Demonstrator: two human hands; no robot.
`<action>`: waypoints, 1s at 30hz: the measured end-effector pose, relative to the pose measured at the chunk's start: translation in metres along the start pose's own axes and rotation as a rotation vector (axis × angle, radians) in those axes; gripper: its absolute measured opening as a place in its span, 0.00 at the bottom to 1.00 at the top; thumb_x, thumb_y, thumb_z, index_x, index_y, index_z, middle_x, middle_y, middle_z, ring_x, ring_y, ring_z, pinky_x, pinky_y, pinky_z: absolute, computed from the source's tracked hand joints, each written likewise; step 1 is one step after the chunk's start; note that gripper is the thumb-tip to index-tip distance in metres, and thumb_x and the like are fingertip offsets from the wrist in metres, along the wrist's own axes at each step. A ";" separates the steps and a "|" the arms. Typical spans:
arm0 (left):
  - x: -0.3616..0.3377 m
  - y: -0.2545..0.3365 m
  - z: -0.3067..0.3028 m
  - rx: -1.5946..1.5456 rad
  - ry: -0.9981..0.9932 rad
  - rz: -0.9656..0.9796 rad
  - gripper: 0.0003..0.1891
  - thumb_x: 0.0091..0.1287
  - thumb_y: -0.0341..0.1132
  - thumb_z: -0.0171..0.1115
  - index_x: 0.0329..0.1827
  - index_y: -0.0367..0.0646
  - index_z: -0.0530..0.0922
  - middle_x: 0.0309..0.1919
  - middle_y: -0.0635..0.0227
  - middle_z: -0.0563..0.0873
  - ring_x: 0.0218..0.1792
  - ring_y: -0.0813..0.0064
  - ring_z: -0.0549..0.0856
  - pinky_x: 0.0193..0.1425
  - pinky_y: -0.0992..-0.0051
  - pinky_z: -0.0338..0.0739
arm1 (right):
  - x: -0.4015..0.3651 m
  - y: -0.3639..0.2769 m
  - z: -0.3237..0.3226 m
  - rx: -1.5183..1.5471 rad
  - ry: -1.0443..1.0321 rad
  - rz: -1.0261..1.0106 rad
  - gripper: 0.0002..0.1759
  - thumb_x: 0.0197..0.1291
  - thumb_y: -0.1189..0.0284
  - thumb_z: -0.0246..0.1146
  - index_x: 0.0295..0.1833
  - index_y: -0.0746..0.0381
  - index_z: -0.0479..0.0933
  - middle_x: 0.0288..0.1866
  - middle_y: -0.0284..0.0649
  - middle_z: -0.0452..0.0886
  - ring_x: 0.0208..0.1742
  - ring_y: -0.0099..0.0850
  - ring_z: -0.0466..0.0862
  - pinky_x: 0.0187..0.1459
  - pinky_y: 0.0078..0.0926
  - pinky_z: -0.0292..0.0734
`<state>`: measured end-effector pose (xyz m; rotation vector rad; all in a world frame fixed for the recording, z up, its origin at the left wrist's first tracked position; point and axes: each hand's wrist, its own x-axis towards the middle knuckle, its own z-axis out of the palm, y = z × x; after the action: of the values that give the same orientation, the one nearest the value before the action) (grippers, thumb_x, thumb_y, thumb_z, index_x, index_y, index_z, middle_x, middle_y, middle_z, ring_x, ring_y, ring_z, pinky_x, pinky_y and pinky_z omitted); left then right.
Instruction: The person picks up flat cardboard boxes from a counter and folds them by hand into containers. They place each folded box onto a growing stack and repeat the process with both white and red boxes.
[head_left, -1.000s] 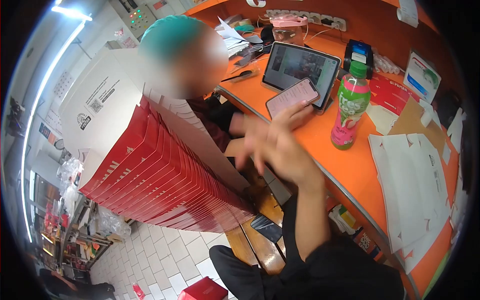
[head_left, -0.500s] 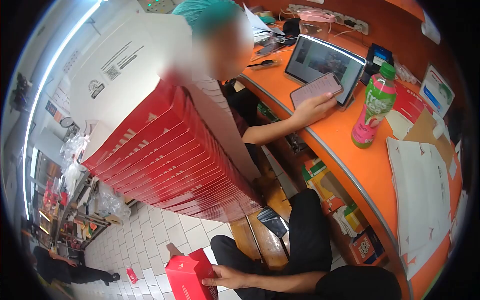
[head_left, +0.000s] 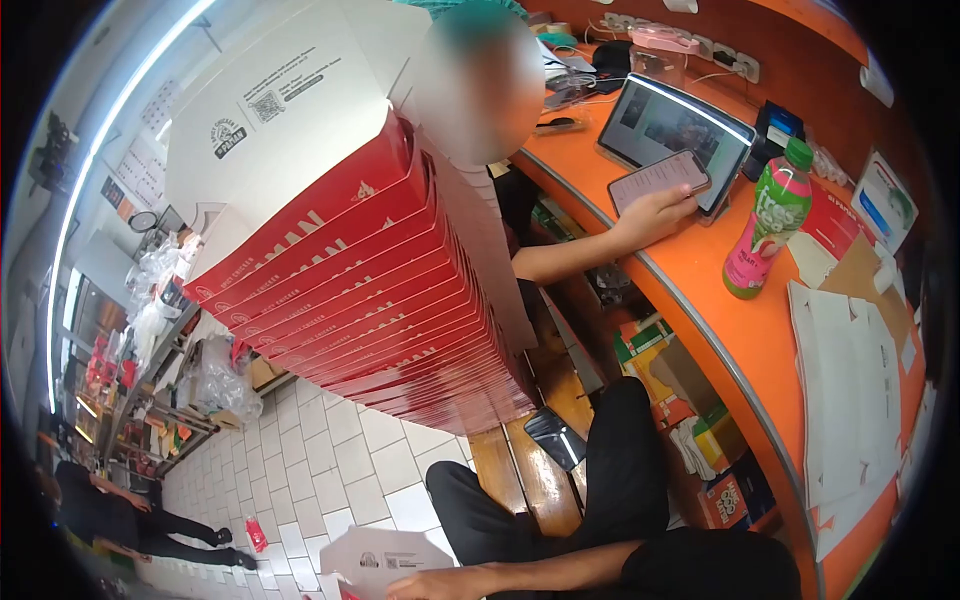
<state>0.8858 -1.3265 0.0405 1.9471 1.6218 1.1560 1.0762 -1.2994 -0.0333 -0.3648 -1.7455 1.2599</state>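
At the bottom edge, my right hand (head_left: 445, 583) is closed on a red cardboard food box, whose white printed flap (head_left: 385, 555) stands up behind the fingers. The frame's edge cuts off most of this box and part of the hand. My left hand is out of view. In front of my legs rises a tall stack of red food boxes (head_left: 350, 290), nested in one another, the top one with its white printed lid (head_left: 290, 90) raised.
Beside the stack sits a person in a green hair cover, their hand (head_left: 655, 215) holding a phone (head_left: 660, 182) before a tablet (head_left: 690, 125). A drink bottle (head_left: 765, 220) and flat white cardboard sheets (head_left: 850, 400) are on the orange counter (head_left: 700, 270). Another phone (head_left: 556, 438) lies on the wooden bench.
My right hand and its box have dropped toward the bottom edge, and the box's white flap now shows. The view has shifted, so the stack appears further right. The other person's head is turned differently.
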 end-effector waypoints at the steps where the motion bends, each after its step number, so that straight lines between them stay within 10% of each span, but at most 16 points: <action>1: 0.011 0.021 0.007 -0.079 -0.148 0.048 0.25 0.74 0.42 0.58 0.70 0.41 0.68 0.65 0.58 0.74 0.59 0.61 0.77 0.61 0.65 0.76 | 0.000 0.002 0.006 0.001 -0.006 -0.004 0.18 0.66 0.74 0.58 0.61 0.61 0.78 0.57 0.49 0.82 0.55 0.44 0.83 0.56 0.40 0.75; 6: 0.016 0.013 0.044 -0.371 -0.490 -0.172 0.25 0.73 0.42 0.59 0.69 0.41 0.69 0.61 0.59 0.75 0.56 0.64 0.77 0.59 0.66 0.76 | -0.005 -0.007 0.001 -0.067 0.056 0.047 0.16 0.66 0.74 0.57 0.58 0.62 0.80 0.53 0.49 0.83 0.56 0.46 0.81 0.58 0.40 0.74; 30: -0.038 -0.083 0.003 -0.625 -0.570 -0.749 0.24 0.69 0.46 0.66 0.62 0.41 0.77 0.45 0.65 0.82 0.44 0.77 0.79 0.47 0.74 0.75 | -0.036 0.008 0.029 -0.293 -0.206 0.104 0.18 0.62 0.58 0.62 0.45 0.63 0.83 0.46 0.52 0.77 0.48 0.49 0.79 0.49 0.44 0.73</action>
<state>0.8345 -1.3377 -0.0344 0.9884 1.2692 0.6029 1.0701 -1.3381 -0.0595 -0.5155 -2.1192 1.1463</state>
